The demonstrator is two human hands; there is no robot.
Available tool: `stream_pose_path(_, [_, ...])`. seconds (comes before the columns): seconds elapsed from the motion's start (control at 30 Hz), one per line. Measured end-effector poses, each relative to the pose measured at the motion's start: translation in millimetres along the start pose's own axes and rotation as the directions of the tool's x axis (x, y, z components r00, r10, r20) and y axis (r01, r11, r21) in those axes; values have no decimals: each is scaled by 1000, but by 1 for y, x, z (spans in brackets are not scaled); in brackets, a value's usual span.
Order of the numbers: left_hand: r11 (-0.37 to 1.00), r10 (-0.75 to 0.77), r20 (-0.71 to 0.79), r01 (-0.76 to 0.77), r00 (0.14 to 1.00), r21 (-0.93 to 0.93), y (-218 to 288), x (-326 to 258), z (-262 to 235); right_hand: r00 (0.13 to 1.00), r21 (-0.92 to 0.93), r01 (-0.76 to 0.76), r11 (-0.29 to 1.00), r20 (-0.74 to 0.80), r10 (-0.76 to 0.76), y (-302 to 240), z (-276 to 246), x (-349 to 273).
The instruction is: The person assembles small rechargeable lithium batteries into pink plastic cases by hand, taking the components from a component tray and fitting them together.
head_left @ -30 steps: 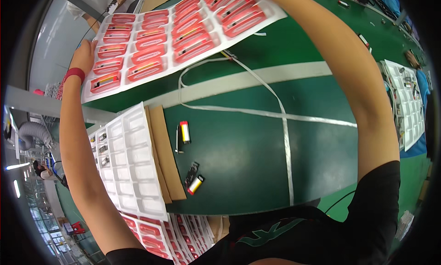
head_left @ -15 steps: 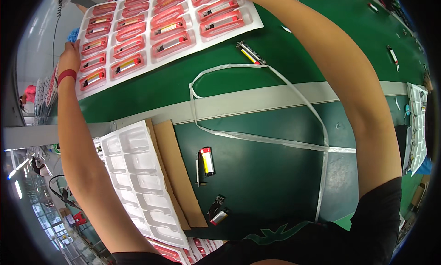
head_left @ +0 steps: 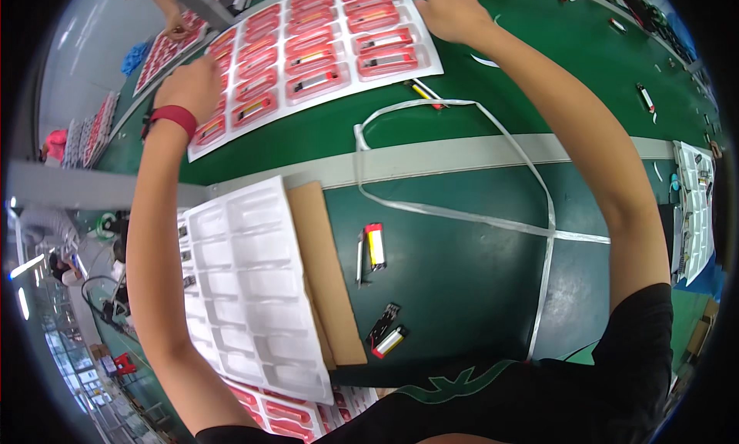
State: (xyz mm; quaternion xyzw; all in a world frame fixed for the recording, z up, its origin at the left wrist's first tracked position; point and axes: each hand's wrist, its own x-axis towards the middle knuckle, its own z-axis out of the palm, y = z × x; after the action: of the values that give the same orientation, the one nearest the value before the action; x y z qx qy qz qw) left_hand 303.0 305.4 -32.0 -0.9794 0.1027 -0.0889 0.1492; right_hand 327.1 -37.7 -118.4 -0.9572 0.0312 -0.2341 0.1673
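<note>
A white moulded tray [head_left: 348,81] lies on the green bench at the top of the view. Its pockets hold several translucent red casings [head_left: 314,81], some with a small silver or yellow battery-like part inside. My left hand [head_left: 191,88], with a red band at the wrist, is closed over the tray's left edge; its fingertips are partly hidden. At the far right edge of the tray, my right hand [head_left: 456,15] has its fingers bent against the rim. A loose battery-like part [head_left: 425,91] lies just beyond the tray's near right corner.
A tilted empty-pocketed white tray [head_left: 258,290] leans beside brown cardboard [head_left: 329,275] at left. Loose battery-like parts [head_left: 375,246] lie on the near bench. A translucent strap [head_left: 477,222] loops across it. Another person's hand [head_left: 178,27] is at another tray [head_left: 158,59], top left.
The filled tray has shifted away and turned slightly, partly covering the loose part by its corner. My left hand has moved right and over its edge; more of my right hand shows. The view has shifted.
</note>
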Motion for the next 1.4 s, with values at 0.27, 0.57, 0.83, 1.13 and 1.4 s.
stream_pose_path(0.27, [957,145,-140,-175,979,-232,24,-210,-128,819,281,322,904,397,-414,-13,-168,-151])
stream_pose_path(0.57, [884,-465,69,467,882,-16,-133,-447,-117,387,789,-62,611,584,-714,-87,-276,-373])
stream_pose_path(0.83, [820,-571,115,569,813,54,-225,-636,-55,318,670,543,506,394,-862,-131,-200,-477])
stream_pose_path(1.13, [589,-600,488,763,634,-268,-284,-682,75,215,679,-550,487,678,-703,-197,-156,-526])
stream_pose_path(1.4, [603,-501,592,746,631,-285,-366,-695,98,342,788,-331,519,612,-713,-217,-153,-515])
